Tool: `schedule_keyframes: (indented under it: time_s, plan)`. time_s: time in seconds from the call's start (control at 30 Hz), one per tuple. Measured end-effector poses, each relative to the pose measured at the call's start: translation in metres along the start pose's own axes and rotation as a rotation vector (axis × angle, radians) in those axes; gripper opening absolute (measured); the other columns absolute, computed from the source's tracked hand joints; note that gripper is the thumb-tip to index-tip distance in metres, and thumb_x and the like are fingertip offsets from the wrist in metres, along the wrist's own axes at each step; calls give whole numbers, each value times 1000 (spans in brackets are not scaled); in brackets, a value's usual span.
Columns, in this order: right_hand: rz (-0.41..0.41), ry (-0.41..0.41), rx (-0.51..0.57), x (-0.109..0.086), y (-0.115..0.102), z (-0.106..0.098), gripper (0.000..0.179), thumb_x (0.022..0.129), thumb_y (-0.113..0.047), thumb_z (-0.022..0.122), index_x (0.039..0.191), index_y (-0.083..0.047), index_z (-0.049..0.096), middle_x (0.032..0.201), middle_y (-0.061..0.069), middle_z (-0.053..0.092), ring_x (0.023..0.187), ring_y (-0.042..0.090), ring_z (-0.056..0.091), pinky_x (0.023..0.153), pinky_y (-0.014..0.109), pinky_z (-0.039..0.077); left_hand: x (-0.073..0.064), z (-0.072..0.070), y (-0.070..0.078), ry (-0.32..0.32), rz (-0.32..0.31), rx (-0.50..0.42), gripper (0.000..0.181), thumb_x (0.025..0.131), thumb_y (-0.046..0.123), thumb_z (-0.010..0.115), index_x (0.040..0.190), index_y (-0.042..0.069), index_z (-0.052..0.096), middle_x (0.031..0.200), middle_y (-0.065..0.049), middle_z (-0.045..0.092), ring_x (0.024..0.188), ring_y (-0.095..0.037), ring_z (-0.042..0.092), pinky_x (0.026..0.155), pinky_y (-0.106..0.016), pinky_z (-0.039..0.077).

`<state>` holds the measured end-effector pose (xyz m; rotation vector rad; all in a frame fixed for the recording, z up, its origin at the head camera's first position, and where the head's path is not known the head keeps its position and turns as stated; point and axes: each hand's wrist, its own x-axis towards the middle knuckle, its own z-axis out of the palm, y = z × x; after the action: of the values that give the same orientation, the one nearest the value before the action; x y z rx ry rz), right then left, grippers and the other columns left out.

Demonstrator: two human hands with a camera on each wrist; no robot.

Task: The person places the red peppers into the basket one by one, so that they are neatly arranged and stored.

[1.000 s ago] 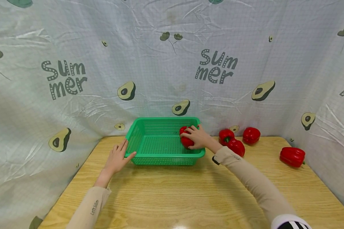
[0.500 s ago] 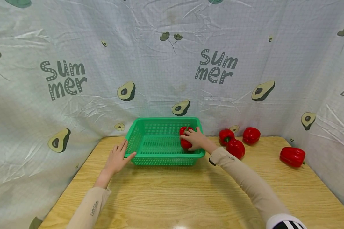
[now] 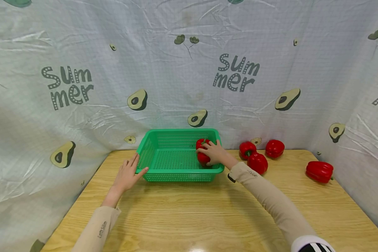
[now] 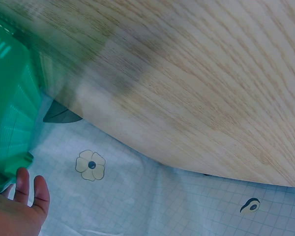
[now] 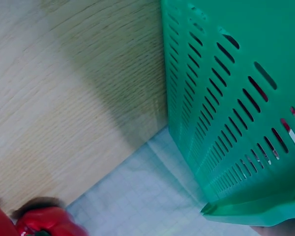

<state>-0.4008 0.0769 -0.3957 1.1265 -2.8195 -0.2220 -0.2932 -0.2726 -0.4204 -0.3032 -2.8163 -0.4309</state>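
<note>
A green perforated plastic basket [image 3: 179, 171] stands at the back middle of the table. Inside its right end, my right hand [image 3: 216, 154] grips a red bell pepper [image 3: 203, 160] from above, fingers curled over it with the green stem showing. In the right wrist view the basket wall [image 5: 201, 98] hides most of that hand, and bits of red show through its slots. My left hand [image 3: 127, 175] rests at the basket's front left corner, fingers extended along the left rim and thumb on the front rim. The left wrist view shows the fingers [image 4: 22, 184] beside the rim.
Right of the basket, two red bell peppers [image 3: 257, 163] lie together near the right sleeve. Another pepper [image 3: 274, 149] is at the back edge, and one more [image 3: 319, 171] lies near the table's right edge. A printed curtain [image 3: 170, 77] hangs behind the wooden table [image 3: 189, 210].
My right hand and forearm have shifted slightly left and towards me over the pepper in the basket, and its stem shows more clearly. My left hand keeps its place on the rim.
</note>
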Motion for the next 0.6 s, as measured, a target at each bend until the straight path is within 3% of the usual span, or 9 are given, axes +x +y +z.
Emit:
schedule_keyframes:
  time_s: [0.4,0.6]
  plan:
    - [-11,24,38,-7,0,-5,63,74,-41,69,129,-31,41,136,14,39,122,38,33,94,64,23,0,0,0,5,2,-4,76,89,49,43,140,-3,22,145,-20,23,85,-25,33,69,-34,27]
    - [-32,44,45,-12,1,-9,65,75,-43,68,132,-29,40,136,13,39,122,38,32,94,65,22,0,0,0,-11,-3,-7,76,90,49,42,141,-2,20,146,-20,21,95,-30,35,77,-44,31]
